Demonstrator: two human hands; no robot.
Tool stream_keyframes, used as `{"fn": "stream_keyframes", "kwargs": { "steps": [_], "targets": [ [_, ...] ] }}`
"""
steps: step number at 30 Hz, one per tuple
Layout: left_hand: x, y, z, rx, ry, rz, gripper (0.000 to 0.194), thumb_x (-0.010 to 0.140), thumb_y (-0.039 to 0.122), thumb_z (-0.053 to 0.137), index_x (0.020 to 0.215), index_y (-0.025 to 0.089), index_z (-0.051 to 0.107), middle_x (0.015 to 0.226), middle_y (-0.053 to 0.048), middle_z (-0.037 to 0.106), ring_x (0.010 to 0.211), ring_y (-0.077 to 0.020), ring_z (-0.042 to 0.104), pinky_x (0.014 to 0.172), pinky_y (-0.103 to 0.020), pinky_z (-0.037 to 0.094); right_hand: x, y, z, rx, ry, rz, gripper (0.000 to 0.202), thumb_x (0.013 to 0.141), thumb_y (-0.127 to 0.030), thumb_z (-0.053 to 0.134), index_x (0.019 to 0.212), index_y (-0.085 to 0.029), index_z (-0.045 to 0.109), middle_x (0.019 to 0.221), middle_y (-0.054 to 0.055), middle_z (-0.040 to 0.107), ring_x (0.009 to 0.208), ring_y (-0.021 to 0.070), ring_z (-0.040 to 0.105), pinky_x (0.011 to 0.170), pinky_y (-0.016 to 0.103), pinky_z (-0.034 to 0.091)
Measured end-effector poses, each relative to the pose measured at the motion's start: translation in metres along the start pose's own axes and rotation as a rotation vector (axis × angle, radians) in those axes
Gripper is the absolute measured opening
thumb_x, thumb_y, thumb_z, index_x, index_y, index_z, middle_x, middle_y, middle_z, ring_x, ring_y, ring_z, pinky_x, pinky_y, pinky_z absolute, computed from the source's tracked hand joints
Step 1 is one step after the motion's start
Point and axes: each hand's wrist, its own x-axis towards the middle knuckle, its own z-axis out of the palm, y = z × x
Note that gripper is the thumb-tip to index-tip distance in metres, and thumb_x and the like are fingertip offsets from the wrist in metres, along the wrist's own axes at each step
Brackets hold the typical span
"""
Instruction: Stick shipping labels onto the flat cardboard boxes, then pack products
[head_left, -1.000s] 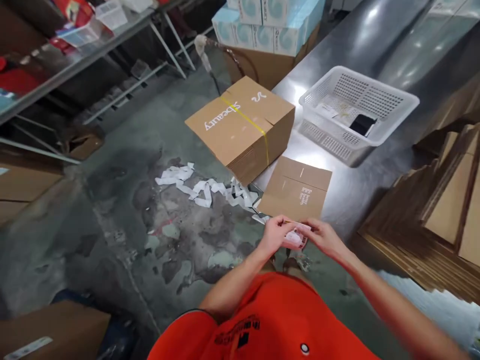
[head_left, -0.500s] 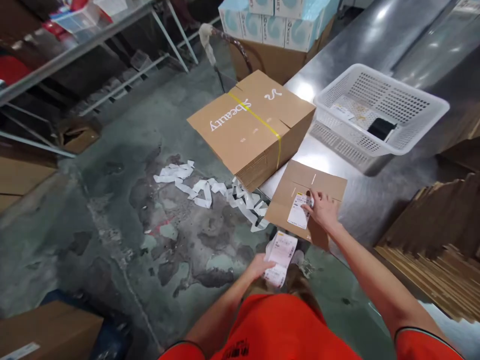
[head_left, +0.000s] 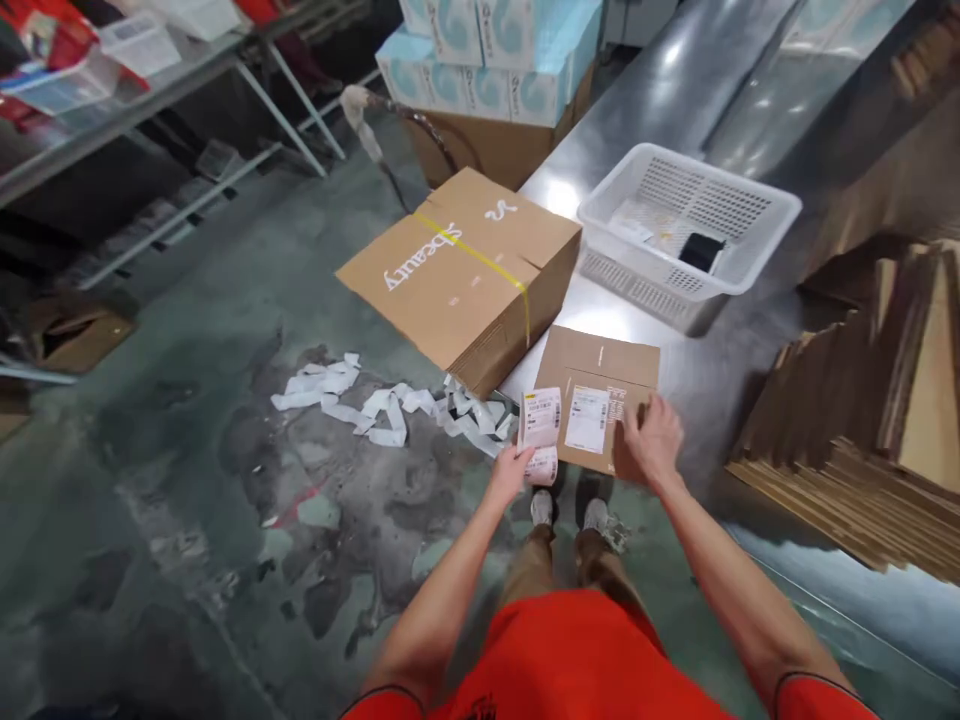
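My left hand (head_left: pixel 511 472) grips a folded strip of printed shipping labels (head_left: pixel 540 418), held up beside the near left edge of a flattened cardboard box (head_left: pixel 559 350). That box lies on the corner of the metal table, with one white shipping label (head_left: pixel 587 419) stuck flat on its upper face. At the box's right edge is my right hand (head_left: pixel 654 440), its fingers bent and closed around that edge; the fingertips are partly hidden.
A strapped stack of brown cartons (head_left: pixel 465 270) overhangs the metal table (head_left: pixel 667 370). Behind stands a white perforated basket (head_left: pixel 697 285) containing a black item (head_left: pixel 701 252). Cardboard sheets (head_left: pixel 832 490) are piled at right. White strips of backing paper (head_left: pixel 390 415) litter the floor.
My right hand has moved off the label to the box's right edge. My left hand has raised the label strip beside the box. The view has shifted.
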Motion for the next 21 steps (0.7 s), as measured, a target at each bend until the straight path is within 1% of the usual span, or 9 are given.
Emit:
{"fn": "stream_keyframes", "kwargs": {
  "steps": [1,3,6,8,11,13,16,18,21],
  "targets": [
    [-0.006,0.0,0.002,0.004,-0.017,0.01,0.022,0.069,0.026,0.069,0.087,0.014,0.074,0.091,-0.009,0.075,0.091,-0.0244,0.065,0.088,-0.035,0.047,-0.004,0.011,-0.01,0.006,-0.002,0.129,0.055,0.089,-0.043,0.041,0.132,-0.009,0.049,0.13,0.025,0.051,0.121,0.0379,0.047,0.098,0.055,0.038],
    [-0.02,-0.002,0.001,-0.027,-0.031,0.013,0.023,0.067,0.026,0.07,0.086,0.014,0.074,0.09,-0.008,0.075,0.091,-0.0242,0.066,0.087,-0.035,0.049,-0.015,0.023,-0.025,0.055,-0.1,0.251,0.051,0.085,-0.04,0.047,0.125,-0.01,0.055,0.115,0.023,0.056,0.11,0.0373,0.054,0.092,0.055,0.043],
    [-0.039,0.003,-0.003,-0.114,-0.003,-0.038,0.025,0.064,0.033,0.073,0.08,0.013,0.072,0.081,-0.01,0.074,0.083,-0.0252,0.067,0.08,-0.036,0.052,-0.033,0.016,-0.055,0.286,-0.098,0.235,0.055,0.078,-0.036,0.055,0.128,-0.014,0.055,0.11,0.016,0.055,0.103,0.0297,0.057,0.093,0.047,0.046],
    [-0.05,0.017,-0.003,-0.245,0.014,-0.061,0.031,0.062,0.039,0.076,0.078,0.013,0.072,0.078,-0.01,0.074,0.077,-0.0251,0.068,0.076,-0.037,0.053,-0.042,0.007,-0.094,0.443,0.027,0.162,0.06,0.077,-0.036,0.058,0.133,-0.017,0.052,0.113,0.013,0.053,0.105,0.0254,0.057,0.094,0.041,0.048],
    [-0.068,0.061,0.015,-0.459,-0.092,0.001,0.04,0.06,0.042,0.079,0.086,0.014,0.073,0.087,-0.009,0.075,0.08,-0.0233,0.069,0.081,-0.037,0.053,-0.056,0.011,-0.183,0.507,0.269,0.062,0.058,0.08,-0.042,0.06,0.134,-0.023,0.053,0.118,0.01,0.054,0.109,0.024,0.055,0.092,0.038,0.049],
    [-0.082,0.102,0.041,-0.485,-0.25,0.097,0.039,0.06,0.042,0.08,0.087,0.014,0.074,0.089,-0.008,0.076,0.083,-0.0229,0.069,0.084,-0.036,0.053,-0.068,0.034,-0.252,0.489,0.445,0.065,0.057,0.08,-0.047,0.061,0.133,-0.026,0.054,0.122,0.01,0.055,0.106,0.0243,0.057,0.09,0.04,0.05],
    [-0.097,0.168,0.094,-0.413,-0.486,0.269,0.035,0.061,0.042,0.08,0.08,0.013,0.074,0.082,-0.007,0.075,0.079,-0.0225,0.069,0.08,-0.035,0.054,-0.085,0.095,-0.338,0.505,0.579,0.16,0.062,0.076,-0.052,0.066,0.131,-0.026,0.056,0.12,0.009,0.06,0.093,0.0236,0.063,0.083,0.043,0.053],
    [-0.096,0.208,0.132,-0.399,-0.559,0.34,0.035,0.061,0.042,0.08,0.077,0.013,0.072,0.077,-0.006,0.074,0.073,-0.0207,0.068,0.074,-0.032,0.054,-0.091,0.145,-0.372,0.497,0.587,0.22,0.063,0.073,-0.052,0.069,0.128,-0.023,0.059,0.116,0.01,0.064,0.087,0.0242,0.065,0.082,0.045,0.054],
    [-0.079,0.251,0.192,-0.499,-0.555,0.368,0.037,0.059,0.04,0.081,0.083,0.014,0.071,0.077,-0.003,0.074,0.07,-0.0168,0.068,0.072,-0.029,0.054,-0.094,0.218,-0.392,0.336,0.532,0.255,0.056,0.07,-0.053,0.07,0.113,-0.018,0.068,0.112,0.013,0.068,0.097,0.0308,0.064,0.092,0.053,0.049]
  ]
}}
